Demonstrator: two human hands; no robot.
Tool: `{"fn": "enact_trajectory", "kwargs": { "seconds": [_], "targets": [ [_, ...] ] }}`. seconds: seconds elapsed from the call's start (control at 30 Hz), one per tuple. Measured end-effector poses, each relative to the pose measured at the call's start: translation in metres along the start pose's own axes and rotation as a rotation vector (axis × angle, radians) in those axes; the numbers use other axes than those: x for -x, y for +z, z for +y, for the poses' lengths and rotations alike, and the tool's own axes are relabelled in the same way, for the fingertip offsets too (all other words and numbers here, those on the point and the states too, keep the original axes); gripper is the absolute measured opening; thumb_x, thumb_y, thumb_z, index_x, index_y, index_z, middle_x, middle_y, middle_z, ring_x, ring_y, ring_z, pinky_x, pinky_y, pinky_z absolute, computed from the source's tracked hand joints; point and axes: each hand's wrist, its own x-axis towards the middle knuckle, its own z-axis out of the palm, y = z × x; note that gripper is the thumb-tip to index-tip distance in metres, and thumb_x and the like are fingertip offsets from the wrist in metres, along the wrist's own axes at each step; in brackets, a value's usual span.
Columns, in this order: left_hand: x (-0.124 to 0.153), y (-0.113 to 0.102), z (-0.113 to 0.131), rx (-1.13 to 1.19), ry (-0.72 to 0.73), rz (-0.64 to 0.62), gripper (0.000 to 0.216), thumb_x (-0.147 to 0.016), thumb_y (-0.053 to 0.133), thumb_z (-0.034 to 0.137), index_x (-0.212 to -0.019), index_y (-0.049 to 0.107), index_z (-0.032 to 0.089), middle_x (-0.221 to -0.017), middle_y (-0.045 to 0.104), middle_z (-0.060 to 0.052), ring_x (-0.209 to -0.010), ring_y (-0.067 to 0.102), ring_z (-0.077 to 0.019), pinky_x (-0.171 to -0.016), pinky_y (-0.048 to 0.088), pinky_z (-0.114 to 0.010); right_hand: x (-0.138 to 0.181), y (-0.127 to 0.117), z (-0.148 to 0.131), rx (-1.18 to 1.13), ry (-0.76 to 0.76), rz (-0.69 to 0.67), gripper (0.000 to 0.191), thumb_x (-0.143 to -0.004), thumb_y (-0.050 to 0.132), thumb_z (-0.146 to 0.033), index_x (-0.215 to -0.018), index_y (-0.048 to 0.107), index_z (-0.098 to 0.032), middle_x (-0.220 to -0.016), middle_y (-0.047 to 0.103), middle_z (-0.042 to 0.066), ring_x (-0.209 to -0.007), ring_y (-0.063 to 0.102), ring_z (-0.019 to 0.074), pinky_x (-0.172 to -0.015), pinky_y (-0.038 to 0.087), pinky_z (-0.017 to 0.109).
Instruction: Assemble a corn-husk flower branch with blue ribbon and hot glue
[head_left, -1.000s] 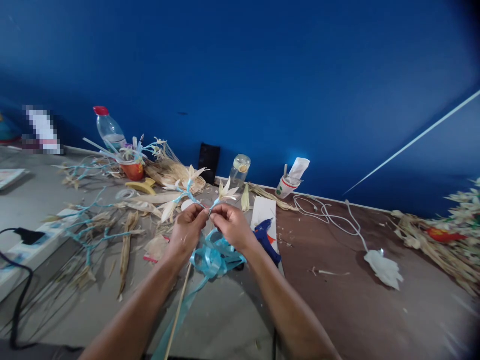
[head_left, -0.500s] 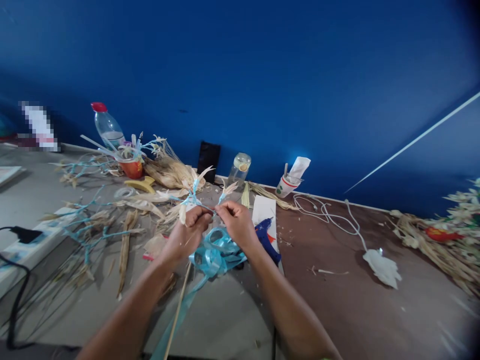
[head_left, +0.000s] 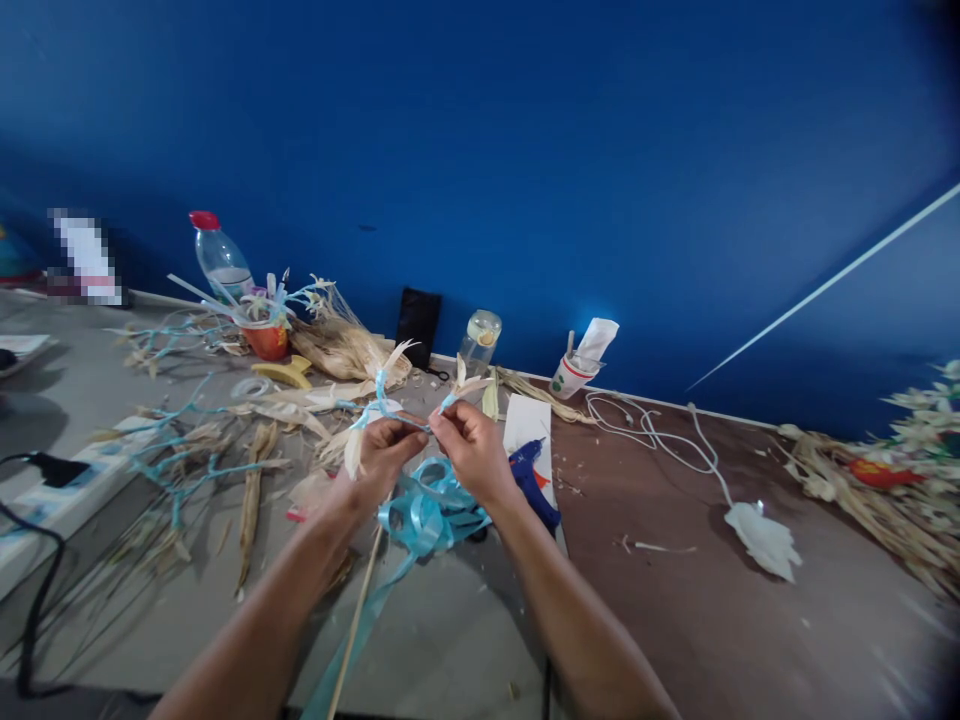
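My left hand (head_left: 379,460) and my right hand (head_left: 472,450) meet over the table, both pinched on a thin branch (head_left: 405,412) wrapped in light blue ribbon, with pale dried-husk flowers (head_left: 469,385) at its tips. A loose tangle of light blue ribbon (head_left: 427,510) hangs below my hands and trails down toward me. A thin wooden stick (head_left: 356,625) runs under my left wrist. A blue glue gun (head_left: 531,475) lies on white paper just right of my right hand.
Dried husks and more blue-wrapped branches (head_left: 187,455) litter the left. A red-capped bottle (head_left: 217,255), orange cup (head_left: 268,340), glass jar (head_left: 480,335), paper cup (head_left: 574,372) and black object (head_left: 418,320) line the blue wall. White cable (head_left: 660,435) and husk pile (head_left: 877,480) lie right.
My hands have twisted the branch slightly; the husk flowers shifted and tilted, and the left hand dropped a little. The view moved slightly.
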Motion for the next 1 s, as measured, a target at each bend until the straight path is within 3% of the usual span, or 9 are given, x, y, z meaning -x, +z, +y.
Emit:
{"fn": "enact_trajectory", "kwargs": {
  "seconds": [0.23,0.4,0.57,0.77,0.9,1.0],
  "targets": [
    [0.002,-0.001,0.001,0.275,-0.103,0.007,0.021,-0.058,0.075,0.029,-0.063,0.062,0.013,-0.046,0.045,0.005,-0.043,0.034,-0.004,-0.043,0.023,-0.017,0.003,0.005,-0.002,0.009,-0.064,0.061,0.02,-0.081,0.051,-0.034,-0.07,0.051,-0.018,-0.054,0.042,-0.005,-0.048,0.037,0.0075,-0.046,0.031,0.021],
    [0.003,0.004,0.005,0.45,-0.182,0.016,0.024,-0.054,0.078,0.024,-0.062,0.058,0.013,-0.046,0.046,0.005,-0.042,0.036,-0.0031,-0.042,0.022,-0.016,0.003,0.006,-0.001,0.044,-0.086,0.082,0.021,-0.082,0.05,-0.035,-0.071,0.052,-0.018,-0.056,0.044,-0.004,-0.05,0.04,0.0084,-0.049,0.033,0.021],
    [0.002,0.002,0.003,0.344,-0.098,0.039,0.023,-0.056,0.077,0.027,-0.064,0.06,0.013,-0.05,0.048,0.004,-0.047,0.038,-0.0045,-0.045,0.026,-0.017,0.005,0.005,-0.002,0.061,-0.105,0.088,0.021,-0.083,0.05,-0.036,-0.072,0.052,-0.017,-0.058,0.044,-0.004,-0.051,0.039,0.0084,-0.049,0.033,0.021],
    [-0.001,0.0,-0.004,0.342,-0.041,0.022,0.021,-0.056,0.077,0.027,-0.066,0.063,0.013,-0.058,0.057,0.001,-0.057,0.048,-0.0087,-0.059,0.038,-0.022,0.003,0.006,-0.002,-0.052,-0.01,-0.022,0.025,-0.083,0.05,-0.039,-0.068,0.05,-0.018,-0.053,0.041,-0.005,-0.046,0.035,0.0072,-0.046,0.03,0.021],
    [-0.001,-0.001,-0.007,0.28,-0.05,0.04,0.021,-0.062,0.074,0.03,-0.063,0.061,0.013,-0.059,0.058,0.0,-0.059,0.049,-0.0092,-0.06,0.039,-0.021,0.002,0.007,0.002,-0.043,0.017,0.019,0.026,-0.082,0.051,-0.039,-0.068,0.05,-0.018,-0.053,0.042,-0.005,-0.047,0.036,0.0071,-0.046,0.03,0.02],
    [0.001,-0.002,-0.007,0.251,-0.036,0.033,0.021,-0.071,0.066,0.034,-0.077,0.064,0.014,-0.064,0.059,-0.001,-0.062,0.051,-0.0102,-0.06,0.04,-0.021,0.0,0.005,0.001,-0.002,-0.015,0.095,0.023,-0.082,0.05,-0.038,-0.071,0.052,-0.017,-0.054,0.043,-0.005,-0.048,0.037,0.0074,-0.047,0.032,0.02]
  ]
}}
